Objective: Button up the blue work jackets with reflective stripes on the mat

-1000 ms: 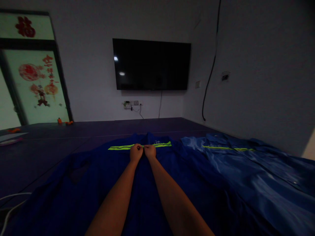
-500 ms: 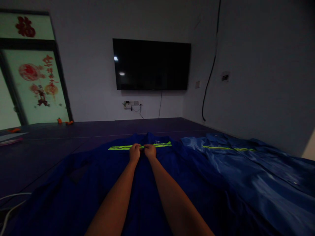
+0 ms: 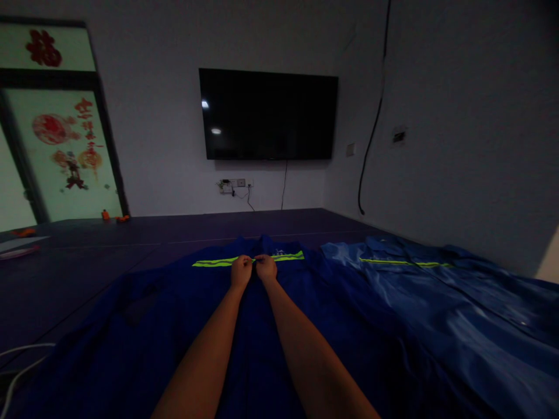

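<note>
A dark blue work jacket [image 3: 174,326] with a yellow-green reflective stripe [image 3: 213,263] across its chest lies spread out in front of me. My left hand [image 3: 241,271] and my right hand [image 3: 266,267] meet at the middle of the stripe, fingers pinched on the jacket's front edges. Only a narrow gap separates the two hands. The fingertips are small and dark, so any button or fastener between them cannot be made out. Beside it on the right lies a lighter blue jacket [image 3: 437,302] with a thin yellow-green stripe; neither hand touches it.
Both garments lie on a dark purple surface [image 3: 144,233] reaching to the wall. White cables [image 3: 26,361] lie at the lower left. Small orange objects [image 3: 105,215] stand near the door [image 3: 65,151]. A television [image 3: 268,114] hangs on the wall, and a black cable [image 3: 371,139] dangles at right.
My left hand has shifted slightly to the right, closer to my right hand, and its fingers have turned a little. The right hand and both jackets look nearly the same.
</note>
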